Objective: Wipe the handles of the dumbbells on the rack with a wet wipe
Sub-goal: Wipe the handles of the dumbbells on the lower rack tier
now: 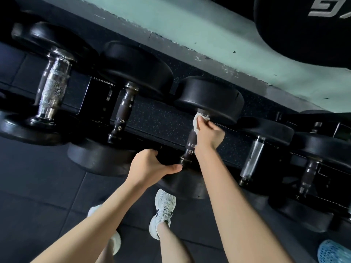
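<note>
Several black dumbbells lie side by side on a low black rack (pixel 163 118). My right hand (pixel 209 135) grips a white wet wipe (pixel 197 122) wrapped round the far end of the middle dumbbell's dark handle (pixel 190 143), close under its far head (pixel 209 97). My left hand (pixel 150 164) holds the rim of that dumbbell's near head (pixel 182 186), thumb stretched toward the handle's collar. To the left lie a dumbbell with a dark handle (pixel 124 109) and one with a knurled chrome handle (pixel 54 86). On the right are a chrome handle (pixel 253 158) and another dark one (pixel 308 175).
A mint-green wall base (pixel 228 44) runs behind the rack, with a big black weight plate (pixel 303 25) at the top right. Dark rubber floor tiles (pixel 38 186) lie below. My white shoes (pixel 163 211) stand near the rack. A blue mesh object (pixel 334 251) sits at the bottom right.
</note>
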Tool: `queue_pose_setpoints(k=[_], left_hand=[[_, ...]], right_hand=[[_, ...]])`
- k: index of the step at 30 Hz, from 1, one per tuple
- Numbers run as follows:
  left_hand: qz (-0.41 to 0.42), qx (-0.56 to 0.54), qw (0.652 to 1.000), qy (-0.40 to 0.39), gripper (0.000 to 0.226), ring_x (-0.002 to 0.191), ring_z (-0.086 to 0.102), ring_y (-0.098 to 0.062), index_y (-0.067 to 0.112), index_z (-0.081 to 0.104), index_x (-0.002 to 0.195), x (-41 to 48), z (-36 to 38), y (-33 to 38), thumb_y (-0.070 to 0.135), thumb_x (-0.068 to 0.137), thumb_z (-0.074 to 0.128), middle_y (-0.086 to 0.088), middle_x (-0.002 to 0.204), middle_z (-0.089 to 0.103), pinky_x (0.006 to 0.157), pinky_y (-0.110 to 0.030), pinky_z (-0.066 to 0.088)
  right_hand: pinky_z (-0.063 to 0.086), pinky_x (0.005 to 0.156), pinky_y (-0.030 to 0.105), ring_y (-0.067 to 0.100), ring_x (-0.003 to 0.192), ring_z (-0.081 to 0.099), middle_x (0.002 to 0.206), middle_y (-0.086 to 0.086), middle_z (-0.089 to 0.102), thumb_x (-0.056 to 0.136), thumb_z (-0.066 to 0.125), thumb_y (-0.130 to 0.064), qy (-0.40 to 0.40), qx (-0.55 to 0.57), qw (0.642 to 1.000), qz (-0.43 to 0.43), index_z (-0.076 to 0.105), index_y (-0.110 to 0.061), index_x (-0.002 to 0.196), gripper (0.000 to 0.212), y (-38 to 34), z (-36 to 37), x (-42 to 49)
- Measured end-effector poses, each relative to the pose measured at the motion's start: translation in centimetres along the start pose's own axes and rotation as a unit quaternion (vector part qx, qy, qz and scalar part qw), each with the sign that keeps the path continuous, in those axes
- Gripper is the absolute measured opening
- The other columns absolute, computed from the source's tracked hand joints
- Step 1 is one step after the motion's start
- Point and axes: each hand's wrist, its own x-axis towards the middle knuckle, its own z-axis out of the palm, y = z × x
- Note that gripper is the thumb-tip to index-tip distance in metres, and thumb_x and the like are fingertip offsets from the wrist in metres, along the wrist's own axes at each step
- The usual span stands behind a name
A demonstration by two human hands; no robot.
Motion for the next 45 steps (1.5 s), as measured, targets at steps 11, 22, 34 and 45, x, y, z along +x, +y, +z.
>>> queue_pose_setpoints(k=[11,22,34,45], left_hand=[[-0.001,0.008,1.000,-0.004,0.059,0.076,0.067,-0.019,0.001,0.069,0.082,0.9,0.3,-0.1,0.051,0.054,0.084,-0.007,0.079,0.071,0.069,-0.037,0.053],[-0.003,-0.009,1.000,-0.020,0.041,0.072,0.067,-0.010,0.012,0.072,0.074,1.0,0.3,-0.4,0.047,0.055,0.085,0.004,0.072,0.072,0.070,-0.032,0.056],[0.024,-0.016,0.999,-0.018,0.052,0.062,0.063,-0.018,-0.001,0.066,0.070,1.4,0.3,-0.8,0.045,0.056,0.086,-0.007,0.067,0.068,0.056,-0.029,0.046],[0.019,-0.015,0.999,-0.028,0.039,0.070,0.065,-0.017,0.006,0.069,0.069,1.3,0.1,0.2,0.039,0.057,0.087,0.000,0.068,0.068,0.060,-0.030,0.046]], right_hand=[[0.048,0.070,0.031,0.014,0.068,0.059,0.071,0.006,0.068,0.085,0.068,-0.020,-0.059,-0.147,0.982,-0.102,0.072,-0.001,0.077,0.020,-0.1,-1.6,1.2],[0.052,0.069,0.024,0.012,0.067,0.062,0.065,0.001,0.067,0.081,0.071,-0.011,-0.136,0.052,0.987,0.064,0.069,-0.005,0.078,0.007,-0.5,-2.7,2.0],[0.055,0.081,0.031,0.017,0.084,0.069,0.087,0.006,0.072,0.079,0.071,-0.018,-0.160,0.148,0.970,0.109,0.069,-0.008,0.089,0.014,0.8,-2.8,2.4],[0.040,0.065,0.029,0.011,0.064,0.048,0.062,0.005,0.052,0.081,0.072,-0.023,-0.227,-0.235,0.944,-0.046,0.062,0.004,0.064,0.033,1.8,-5.8,0.3]])
